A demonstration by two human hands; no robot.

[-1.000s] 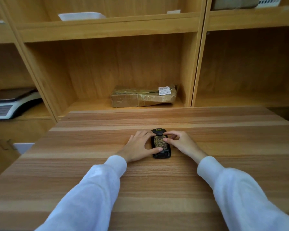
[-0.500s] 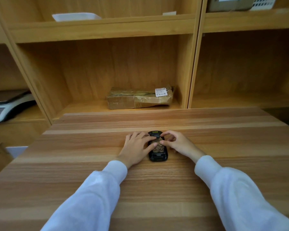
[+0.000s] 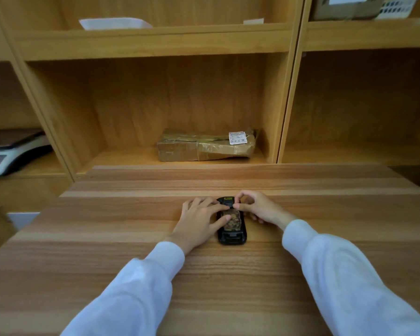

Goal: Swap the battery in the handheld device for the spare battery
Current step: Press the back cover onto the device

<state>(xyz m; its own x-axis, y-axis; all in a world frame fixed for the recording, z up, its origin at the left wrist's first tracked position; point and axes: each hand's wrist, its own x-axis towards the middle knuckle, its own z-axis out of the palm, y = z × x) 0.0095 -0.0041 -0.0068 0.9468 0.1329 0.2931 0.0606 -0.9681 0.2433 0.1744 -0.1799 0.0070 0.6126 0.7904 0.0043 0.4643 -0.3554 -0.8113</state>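
Handheld device (image 3: 232,235): black, lying flat on the wooden table (image 3: 228,275), long axis running away from the person, a brownish mottled panel showing in its middle; whether that panel is the battery or a cover cannot be told.
Left hand (image 3: 199,220): resting palm-down on the table just left of the device, fingers (image 3: 212,209) spread and laid over the device's left and far edge, thumb tip touching the mottled panel.
Right hand (image 3: 258,207): at the device's far right corner, thumb and forefinger curled into a pinch at its upper edge, the other fingers bent under; what the pinch closes on is too small to tell.
Sleeves: both arms in white long sleeves (image 3: 344,282).
Shelf behind the table: a taped brown parcel (image 3: 204,147) with a white label lies in the middle compartment.
Left compartment: a weighing scale (image 3: 12,151), partly cut off by the frame.
Upper shelf: a white tray (image 3: 114,23).
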